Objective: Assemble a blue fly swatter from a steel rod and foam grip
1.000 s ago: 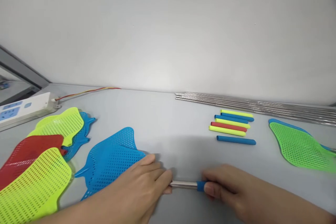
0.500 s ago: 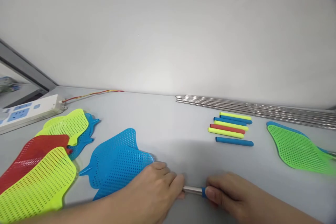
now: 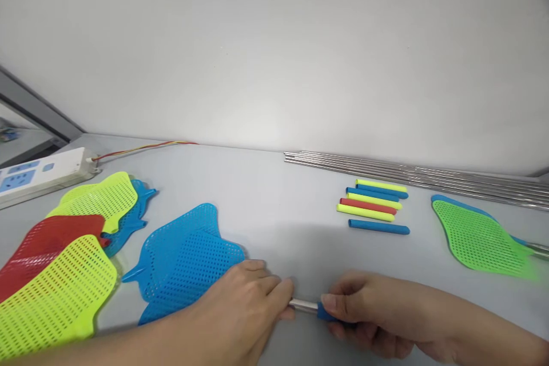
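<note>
Left hand (image 3: 244, 303) grips rod (image 3: 303, 305) at blue swatter (image 3: 189, 260); right hand (image 3: 364, 311) pinches blue sleeve (image 3: 325, 313) on rod (spare sleeves (image 3: 373, 206) behind, on tabletop (image 3: 266, 200)).

No text, label, brand or number can be read anywhere. The white power strip (image 3: 40, 175) at the left edge of the frame carries blue panels, but any print on them is too small and blurred to make out.
</note>
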`<state>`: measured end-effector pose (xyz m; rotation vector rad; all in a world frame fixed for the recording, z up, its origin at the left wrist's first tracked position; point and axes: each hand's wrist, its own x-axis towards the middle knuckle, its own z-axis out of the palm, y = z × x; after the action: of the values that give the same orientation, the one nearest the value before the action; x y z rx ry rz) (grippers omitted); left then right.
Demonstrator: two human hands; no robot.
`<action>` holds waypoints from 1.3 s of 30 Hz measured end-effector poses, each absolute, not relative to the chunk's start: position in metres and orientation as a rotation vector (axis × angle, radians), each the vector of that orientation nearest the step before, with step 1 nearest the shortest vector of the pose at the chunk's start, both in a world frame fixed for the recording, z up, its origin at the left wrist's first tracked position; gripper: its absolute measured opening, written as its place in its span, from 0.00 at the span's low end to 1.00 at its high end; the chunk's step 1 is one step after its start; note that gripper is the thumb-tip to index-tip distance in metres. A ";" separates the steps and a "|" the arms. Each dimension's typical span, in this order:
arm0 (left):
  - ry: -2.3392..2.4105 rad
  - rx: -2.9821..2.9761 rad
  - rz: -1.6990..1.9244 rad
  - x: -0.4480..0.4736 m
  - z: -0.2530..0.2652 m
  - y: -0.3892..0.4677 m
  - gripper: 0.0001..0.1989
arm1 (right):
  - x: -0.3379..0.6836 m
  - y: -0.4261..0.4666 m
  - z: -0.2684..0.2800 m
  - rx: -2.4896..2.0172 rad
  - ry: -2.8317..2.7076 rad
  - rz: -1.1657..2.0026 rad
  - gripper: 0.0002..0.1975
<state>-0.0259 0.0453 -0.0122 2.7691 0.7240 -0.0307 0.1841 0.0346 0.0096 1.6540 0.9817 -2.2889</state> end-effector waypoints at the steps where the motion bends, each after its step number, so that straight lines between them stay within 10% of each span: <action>1: 0.722 2.755 -0.040 -0.026 -0.011 0.046 0.06 | 0.185 0.035 0.010 1.629 0.991 -2.306 0.16; 12: 0.790 2.972 0.222 -0.037 0.001 0.066 0.11 | 0.214 0.040 0.020 1.785 1.514 -2.003 0.21; 18: 1.676 2.260 0.755 -0.071 0.010 0.096 0.37 | 0.240 0.037 0.019 2.059 1.316 -2.142 0.23; 24: 1.241 1.018 0.277 -0.070 0.025 0.105 0.29 | 0.233 0.033 0.019 1.879 1.518 -2.140 0.21; 39: 1.460 0.855 0.421 -0.046 0.024 0.088 0.30 | 0.217 0.022 0.001 1.976 2.185 -1.356 0.20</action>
<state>-0.0458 0.0878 0.0235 0.8545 1.4600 0.4211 0.2167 0.0215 0.0015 1.9758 2.1852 -1.3564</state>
